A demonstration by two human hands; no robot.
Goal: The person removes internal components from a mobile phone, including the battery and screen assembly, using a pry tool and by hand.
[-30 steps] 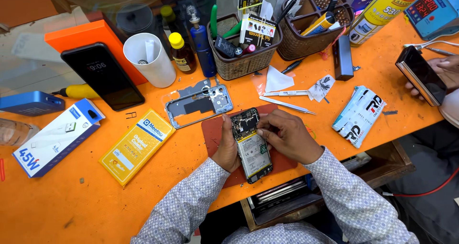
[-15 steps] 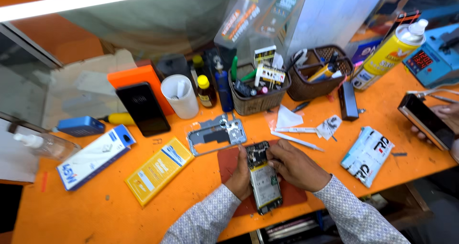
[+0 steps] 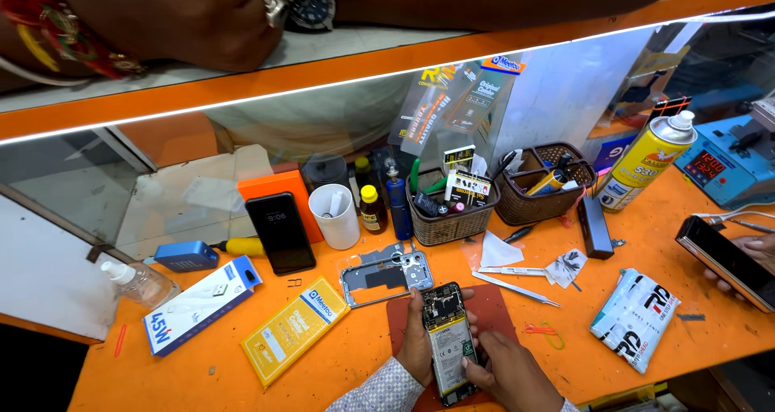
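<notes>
Orange work counter (image 3: 355, 355): smooth, flat laminate, fronted by a glass screen beneath an orange ledge. Another person's forearm (image 3: 202, 25), with wristwatch and ring, rests on that ledge.

Blue machine (image 3: 731, 166), boxy, with a red digit display, stands at the far right edge. Beside it, a yellow aerosol can (image 3: 643, 163), cylindrical, white-capped. Two woven baskets (image 3: 452, 214) sit mid-counter, packed with tools and small cards; a white plastic cup (image 3: 337, 216) stands to their left.

Flat cartons lie at left: a white-and-blue box (image 3: 202, 303) and a yellow packet (image 3: 295, 329). A black phone (image 3: 279, 232) leans against an orange block. A soft white pouch (image 3: 636, 319) with black and red print lies at right, crumpled.

Dark red mat (image 3: 491, 311), matte, rectangular, sits at the near edge. On it lies the opened phone (image 3: 449, 343), back removed, pale battery and dark circuit board exposed. A grey metal frame (image 3: 386, 276) rests just beyond the mat.

Left hand (image 3: 416, 343) cups the opened phone's left edge, fingers curled against its side. Right hand (image 3: 510, 373) lies at its lower right, fingertips pressed together on the battery area; whether they pinch anything cannot be told.

Metal tweezers (image 3: 517, 288) lie near the mat. At the far right, a co-worker's hand (image 3: 755, 255) holds a dark phone.
</notes>
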